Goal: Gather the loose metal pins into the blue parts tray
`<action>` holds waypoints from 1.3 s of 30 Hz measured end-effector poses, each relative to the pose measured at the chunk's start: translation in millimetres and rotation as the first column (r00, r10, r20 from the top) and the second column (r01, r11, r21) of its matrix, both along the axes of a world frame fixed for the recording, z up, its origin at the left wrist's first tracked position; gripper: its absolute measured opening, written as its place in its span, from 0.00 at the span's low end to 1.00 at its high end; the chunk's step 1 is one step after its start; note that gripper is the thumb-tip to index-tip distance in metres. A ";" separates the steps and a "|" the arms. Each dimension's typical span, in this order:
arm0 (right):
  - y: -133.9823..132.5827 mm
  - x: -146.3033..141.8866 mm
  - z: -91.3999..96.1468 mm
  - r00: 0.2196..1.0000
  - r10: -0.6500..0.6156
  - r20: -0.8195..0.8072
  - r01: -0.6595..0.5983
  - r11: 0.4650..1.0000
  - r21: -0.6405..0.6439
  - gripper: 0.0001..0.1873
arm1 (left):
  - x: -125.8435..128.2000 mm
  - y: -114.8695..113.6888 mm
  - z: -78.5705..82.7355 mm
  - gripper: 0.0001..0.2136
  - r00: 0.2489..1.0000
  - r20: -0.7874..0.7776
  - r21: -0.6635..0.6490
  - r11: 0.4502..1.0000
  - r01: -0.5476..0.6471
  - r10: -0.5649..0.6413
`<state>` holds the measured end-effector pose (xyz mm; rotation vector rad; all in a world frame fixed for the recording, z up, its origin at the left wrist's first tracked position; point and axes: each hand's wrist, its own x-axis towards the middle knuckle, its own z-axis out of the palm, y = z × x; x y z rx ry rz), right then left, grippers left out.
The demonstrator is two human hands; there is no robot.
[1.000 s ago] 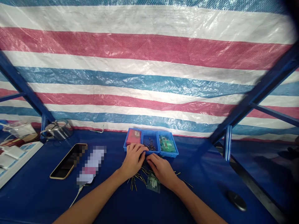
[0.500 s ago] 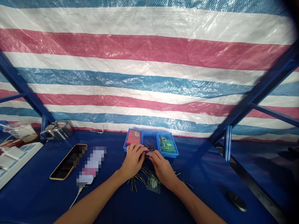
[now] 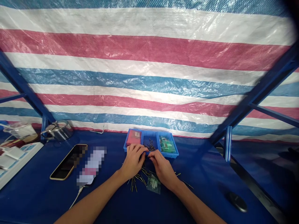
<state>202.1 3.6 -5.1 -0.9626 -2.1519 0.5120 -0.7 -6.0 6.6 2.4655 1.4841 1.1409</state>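
My left hand (image 3: 133,160) is closed in front of the blue bin, thumb and fingers drawn together; whatever they pinch is hidden. Close beside it, my right hand (image 3: 163,168) is closed too, its fingertips pinching a small dark piece that looks like the end of a thin rod. Thin dark-and-gold rods (image 3: 133,184), resembling drill bits, lie scattered below and between the hands. More dark rods (image 3: 151,145) fill the middle compartment of the bin (image 3: 170,154). A clear bag with pale pieces (image 3: 153,184) lies near my right wrist.
The bin's side compartments hold a red packet (image 3: 133,137) and green packets (image 3: 166,144). Leftward are a black phone (image 3: 68,162), a blurred-out device (image 3: 91,166) with a white cable, a metal pot (image 3: 58,130) and a power strip (image 3: 23,163). A mouse (image 3: 237,201) lies right.
The fingertips of both hands have shifted slightly. The rod seen between them earlier is now mostly hidden. Everything else on the table stays put.
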 end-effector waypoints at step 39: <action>-4.3 1.7 6.3 1.000 -0.004 0.020 0.005 1.000 -0.015 0.02 | 0.5 -0.4 0.2 0.11 1.000 0.025 -0.029 0.999 0.013 -0.012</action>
